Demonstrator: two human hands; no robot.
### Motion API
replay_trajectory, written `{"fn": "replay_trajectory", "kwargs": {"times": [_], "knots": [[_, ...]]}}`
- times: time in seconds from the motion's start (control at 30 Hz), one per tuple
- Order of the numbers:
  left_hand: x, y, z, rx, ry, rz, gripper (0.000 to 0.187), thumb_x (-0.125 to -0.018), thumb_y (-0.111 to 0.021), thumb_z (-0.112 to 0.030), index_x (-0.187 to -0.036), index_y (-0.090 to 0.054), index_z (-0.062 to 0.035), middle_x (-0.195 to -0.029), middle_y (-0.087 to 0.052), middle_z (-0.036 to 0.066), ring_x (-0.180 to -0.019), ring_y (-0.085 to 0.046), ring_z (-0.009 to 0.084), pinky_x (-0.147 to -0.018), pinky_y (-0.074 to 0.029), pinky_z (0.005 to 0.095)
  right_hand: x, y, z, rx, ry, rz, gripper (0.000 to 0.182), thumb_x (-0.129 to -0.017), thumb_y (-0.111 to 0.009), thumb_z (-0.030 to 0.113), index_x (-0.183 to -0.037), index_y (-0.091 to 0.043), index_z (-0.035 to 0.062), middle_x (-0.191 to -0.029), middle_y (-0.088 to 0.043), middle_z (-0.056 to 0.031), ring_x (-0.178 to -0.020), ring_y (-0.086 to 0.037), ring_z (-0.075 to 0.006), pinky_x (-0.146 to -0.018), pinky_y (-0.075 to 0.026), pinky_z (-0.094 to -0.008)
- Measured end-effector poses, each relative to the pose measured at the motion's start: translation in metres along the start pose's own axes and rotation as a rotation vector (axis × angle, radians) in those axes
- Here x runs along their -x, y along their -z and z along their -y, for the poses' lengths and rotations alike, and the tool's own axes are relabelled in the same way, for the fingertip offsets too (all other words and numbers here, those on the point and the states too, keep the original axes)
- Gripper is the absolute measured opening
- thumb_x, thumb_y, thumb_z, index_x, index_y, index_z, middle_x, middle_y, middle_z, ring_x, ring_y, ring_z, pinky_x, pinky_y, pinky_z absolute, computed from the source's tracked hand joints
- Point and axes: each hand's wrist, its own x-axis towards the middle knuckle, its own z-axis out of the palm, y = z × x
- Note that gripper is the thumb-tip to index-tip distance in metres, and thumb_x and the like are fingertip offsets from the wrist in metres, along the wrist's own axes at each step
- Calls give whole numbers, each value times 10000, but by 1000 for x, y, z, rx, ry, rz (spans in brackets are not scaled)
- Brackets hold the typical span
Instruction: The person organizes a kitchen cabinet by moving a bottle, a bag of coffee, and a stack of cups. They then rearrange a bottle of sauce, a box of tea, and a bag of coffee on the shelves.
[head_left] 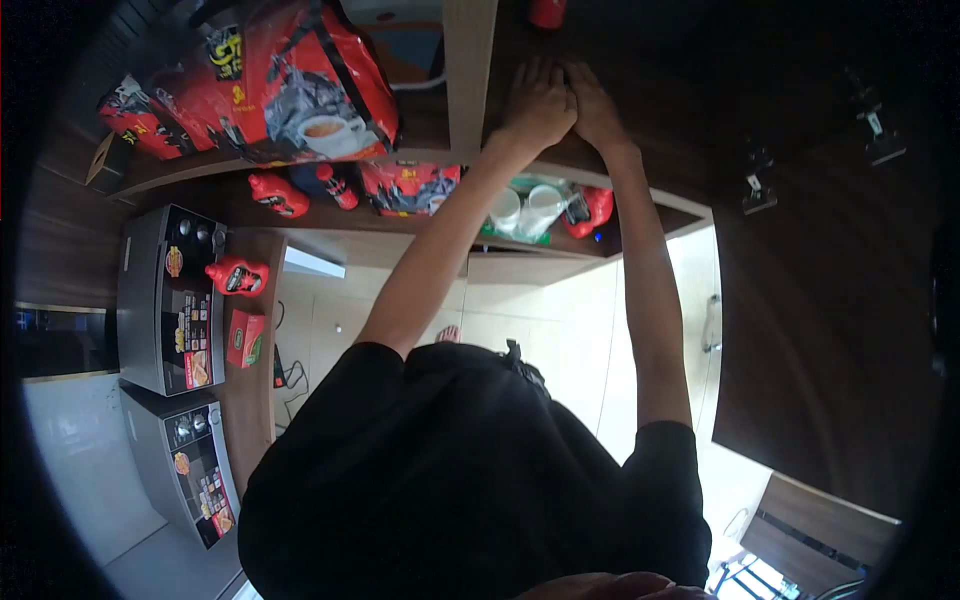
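Both arms reach up into a dark wooden shelf compartment [640, 60]. My left hand [540, 105] lies palm down on the shelf surface, fingers stretched forward, just right of the upright divider [468, 80]. Beside it, my right hand [594, 105] rests flat too, and the two hands touch at the thumbs. Neither hand shows anything in it. Beyond the hands, at the top edge, stands a red item [547, 12], partly cut off. Left of the divider are large red coffee bags [310, 90].
The lower shelf holds red bottles [278, 195], a smaller coffee bag [410, 188] and white cups [540, 210]. At left are two microwaves [170, 300], a red bottle [240, 275] and a red-green box [245, 338]. An open cabinet door [810, 300] hangs at right.
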Motion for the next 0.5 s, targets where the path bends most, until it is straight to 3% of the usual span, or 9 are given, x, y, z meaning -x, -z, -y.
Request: {"fn": "replay_trajectory", "kwargs": {"times": [0.17, 0.23, 0.3, 0.33, 0.37, 0.47, 0.5], "knots": [[62, 64, -40, -138, -124, -29, 618, -993, -448, -498, -1323, -565, 12, -1415, -544, 181, -1356, -467, 334, -1148, -306, 532, 85, 54, 74, 29, -127, -78, 353, -944, -551, 108, -1293, -586, 65, -1353, -597, -144, -1270, -544, -324, -1070, -408, -463], [81, 78, -53, -162, -118, -35, 621, -989, -470, -530, -1321, -577, -16, -1400, -567, 140, -1341, -488, 302, -1133, -317, 519, 135, 46, 80, 15, -20, -304, 248, -918, -598, 66, -1158, -633, 11, -1275, -654, -113, -1288, -532, -287, -1060, -410, -468], [103, 60, -43, -103, -131, -155, 558, -980, -512, -484, -1304, -596, -37, -1370, -593, 105, -1316, -507, 267, -1098, -328, 488, 191, 22, 82, -85, -44, -440, 373, -911, -634, 28, -1277, -562, 13, -1301, -608, -168, -1220, -548, -347, -1041, -415, -434], [109, 51, -38, -76, -141, -221, 528, -976, -533, -461, -1295, -605, -47, -1355, -606, 88, -1304, -517, 249, -1081, -333, 472, 224, 0, 75, -105, -271, -449, 441, -890, -666, 1, -1301, -504, 7, -1307, -561, -186, -1194, -543, -331, -1010, -431, -424], [109, 48, -36, -52, -139, -248, 493, -970, -547, -430, -1284, -614, -56, -1339, -615, 73, -1284, -526, 239, -1061, -331, 457, 248, -18, 68, -287, -418, -538, 487, -889, -705, 63, -1308, -463, 9, -1317, -522, -178, -1196, -525, -310, -976, -446, -422], [108, 38, -33, -28, -147, -317, 405, -954, -573, -347, -1254, -634, -81, -1302, -634, 39, -1235, -545, 214, -1017, -325, 425, 273, -44, 22, -133, -601, -475, 557, -824, -765, 72, -1289, -468, -4, -1265, -518, -193, -1141, -520, -334, -943, -441, -430], [108, 32, -31, -61, -158, -340, 385, -950, -569, -324, -1247, -638, -88, -1297, -637, 35, -1225, -548, 210, -1012, -321, 423, 276, -48, 4, -130, -634, -407, 693, -749, -837, 121, -1308, -455, -27, -1268, -514, -217, -1185, -490, -369, -977, -421, -451]]}}
